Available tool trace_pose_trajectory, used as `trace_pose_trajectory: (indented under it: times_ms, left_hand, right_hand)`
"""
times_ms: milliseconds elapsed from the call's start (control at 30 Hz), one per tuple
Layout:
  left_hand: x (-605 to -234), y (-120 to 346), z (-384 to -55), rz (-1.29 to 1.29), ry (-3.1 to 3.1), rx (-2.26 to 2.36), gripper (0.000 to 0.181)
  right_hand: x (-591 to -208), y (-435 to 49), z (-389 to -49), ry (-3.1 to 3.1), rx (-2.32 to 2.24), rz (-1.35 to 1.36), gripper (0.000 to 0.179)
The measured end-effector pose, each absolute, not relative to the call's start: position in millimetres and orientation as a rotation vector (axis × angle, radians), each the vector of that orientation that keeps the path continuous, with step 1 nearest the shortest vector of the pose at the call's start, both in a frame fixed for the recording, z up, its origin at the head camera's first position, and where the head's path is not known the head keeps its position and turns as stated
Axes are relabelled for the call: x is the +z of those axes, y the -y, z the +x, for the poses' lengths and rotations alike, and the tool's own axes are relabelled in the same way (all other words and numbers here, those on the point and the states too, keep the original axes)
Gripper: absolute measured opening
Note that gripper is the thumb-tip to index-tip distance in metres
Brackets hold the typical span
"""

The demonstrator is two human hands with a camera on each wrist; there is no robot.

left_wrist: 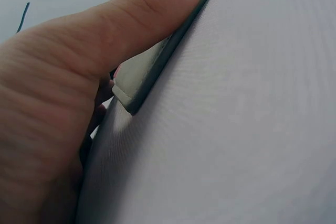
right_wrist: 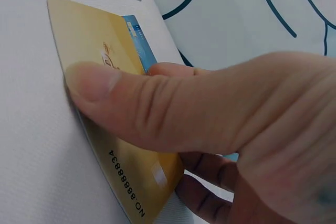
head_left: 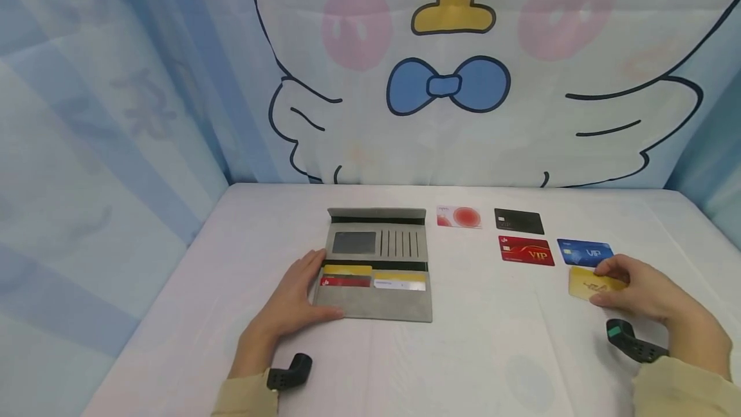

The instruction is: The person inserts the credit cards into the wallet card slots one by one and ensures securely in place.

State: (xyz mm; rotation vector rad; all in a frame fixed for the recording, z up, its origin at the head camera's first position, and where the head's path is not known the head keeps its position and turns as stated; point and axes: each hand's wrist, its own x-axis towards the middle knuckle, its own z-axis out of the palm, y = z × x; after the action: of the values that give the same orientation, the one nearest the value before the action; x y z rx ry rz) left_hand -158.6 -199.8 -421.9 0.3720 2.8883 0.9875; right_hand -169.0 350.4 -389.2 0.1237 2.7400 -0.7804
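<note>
A grey wallet (head_left: pixel 388 307) lies unfolded on the table, with a clear window and a row of slits in its upper half. Red-and-yellow cards (head_left: pixel 346 281) and a white-and-yellow pair (head_left: pixel 399 284) stick out of its lower pockets. My left hand (head_left: pixel 289 301) rests at the wallet's lower left corner, thumb along the bottom edge and fingers by the left side. Over to the right, my right hand (head_left: pixel 648 291) pinches a gold card (right_wrist: pixel 86 22) between thumb and fingers. In the right wrist view that card is tilted, its number partly behind the thumb.
Just above the gold card lies a blue VIP card (head_left: pixel 585 252). A red VIP card (head_left: pixel 526 250), a black card (head_left: pixel 519 221) and a white card with a red circle (head_left: pixel 459 217) lie between it and the wallet. A cartoon-printed curtain (head_left: pixel 446 147) hangs behind the table.
</note>
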Motion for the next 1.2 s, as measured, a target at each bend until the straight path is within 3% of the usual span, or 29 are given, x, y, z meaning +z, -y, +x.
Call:
trace_pose_trajectory:
  times_ms: [567,1000,1200]
  left_hand:
    - [-421,201,-158,0.404,-2.895,0.991,0.111]
    - [-422,201,-159,0.416,-2.890,0.993,0.112]
    - [-421,201,-159,0.402,-2.890,0.986,0.113]
  right_hand:
    - [-392,-337,-170,-2.762,-0.876,0.133,0.073]
    - [-385,-317,-171,-2.810,-0.945,-0.038,0.046]
    - [-376,-299,-176,-2.797,-1.008,-0.134,0.042]
